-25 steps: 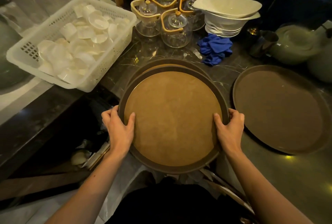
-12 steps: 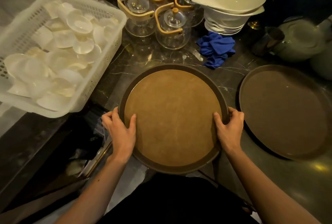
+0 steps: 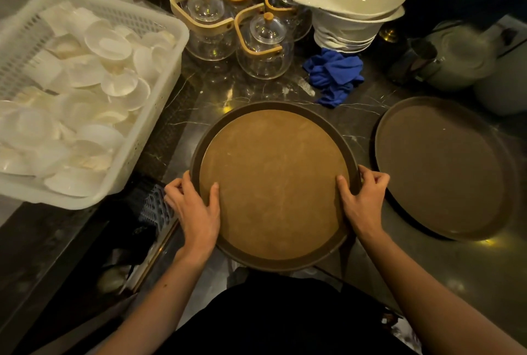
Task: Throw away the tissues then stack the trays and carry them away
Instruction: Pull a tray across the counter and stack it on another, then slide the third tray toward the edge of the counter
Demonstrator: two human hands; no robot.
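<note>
Lowered flat over its twin, round tray (image 3: 273,183) stays gripped by left hand (image 3: 196,212) and right hand (image 3: 363,200).

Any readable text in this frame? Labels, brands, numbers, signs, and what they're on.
None readable.
Round tray, held by the left hand and right hand: plain surface, scuffs only.
Second tray on the counter: no marking.
White basket of dishes: no label visible.
Glass teapots, stacked white bowls, blue cloth: no print.
Metal pot at far right: blurred, nothing legible.
</note>
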